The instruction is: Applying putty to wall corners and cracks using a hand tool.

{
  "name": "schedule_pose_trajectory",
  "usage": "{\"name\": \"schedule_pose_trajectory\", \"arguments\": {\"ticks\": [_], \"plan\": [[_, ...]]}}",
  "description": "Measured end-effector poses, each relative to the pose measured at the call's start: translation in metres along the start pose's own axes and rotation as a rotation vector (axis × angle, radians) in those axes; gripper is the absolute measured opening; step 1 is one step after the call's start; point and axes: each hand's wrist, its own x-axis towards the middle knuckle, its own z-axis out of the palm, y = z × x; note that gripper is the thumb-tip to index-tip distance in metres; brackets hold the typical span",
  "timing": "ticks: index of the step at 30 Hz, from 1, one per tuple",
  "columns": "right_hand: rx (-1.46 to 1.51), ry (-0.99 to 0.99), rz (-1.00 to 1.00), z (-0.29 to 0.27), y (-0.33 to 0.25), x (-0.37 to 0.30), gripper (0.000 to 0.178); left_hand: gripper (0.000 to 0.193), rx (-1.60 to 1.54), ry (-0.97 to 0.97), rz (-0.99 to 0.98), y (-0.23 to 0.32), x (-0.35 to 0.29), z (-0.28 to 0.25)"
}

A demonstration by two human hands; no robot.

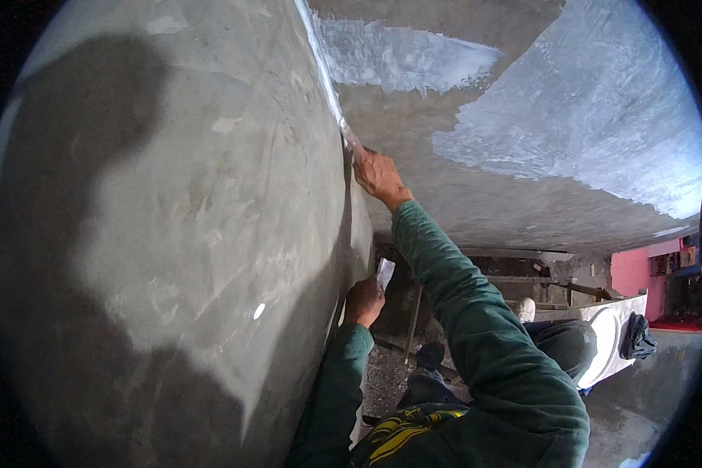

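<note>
My right hand point(381, 178) is closed round a putty knife point(352, 140), reaching up to the corner where two grey walls meet. The knife's tip touches a line of wet white filler point(320, 66) that runs up this corner. Lower down and close to the left wall point(187, 195), my left hand point(364, 303) grips a second flat scraper point(385, 273), whose pale blade points up. Broad white patches of filler point(577, 117) cover part of the right wall point(413, 132).
A small white dab point(259, 311) sticks to the left wall. At lower right, a white round-topped container point(600, 343) stands beside my bent knee, with a dark cloth point(638, 337) near it. Boards point(593, 291) and a pink wall point(630, 273) lie beyond. My shadow falls on the left wall.
</note>
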Motion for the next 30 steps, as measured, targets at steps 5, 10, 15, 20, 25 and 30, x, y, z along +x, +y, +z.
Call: {"name": "schedule_pose_trajectory", "arguments": {"ticks": [5,10,15,20,25,30], "plan": [[-0.011,-0.172,0.140,0.048,0.030,-0.034,0.068,0.030,-0.081,-0.088,-0.048,-0.001,0.000,-0.002],[0.109,-0.150,0.216,0.055,0.030,-0.057,0.064,0.019,-0.090,-0.020,0.006,-0.001,-0.003,-0.002],[0.366,0.105,0.147,0.055,0.011,-0.049,0.056,0.019,-0.093,-0.076,-0.004,-0.007,-0.003,0.003],[0.342,0.061,0.230,0.077,0.016,-0.041,0.051,0.019,-0.089,-0.065,0.021,-0.018,0.000,0.013],[0.647,0.008,0.346,0.092,0.029,-0.057,0.045,0.017,-0.108,-0.029,0.098,-0.020,0.004,0.020],[1.071,0.207,0.698,0.090,0.017,-0.040,0.043,0.017,-0.125,-0.060,0.019,-0.015,0.002,0.014]]}}
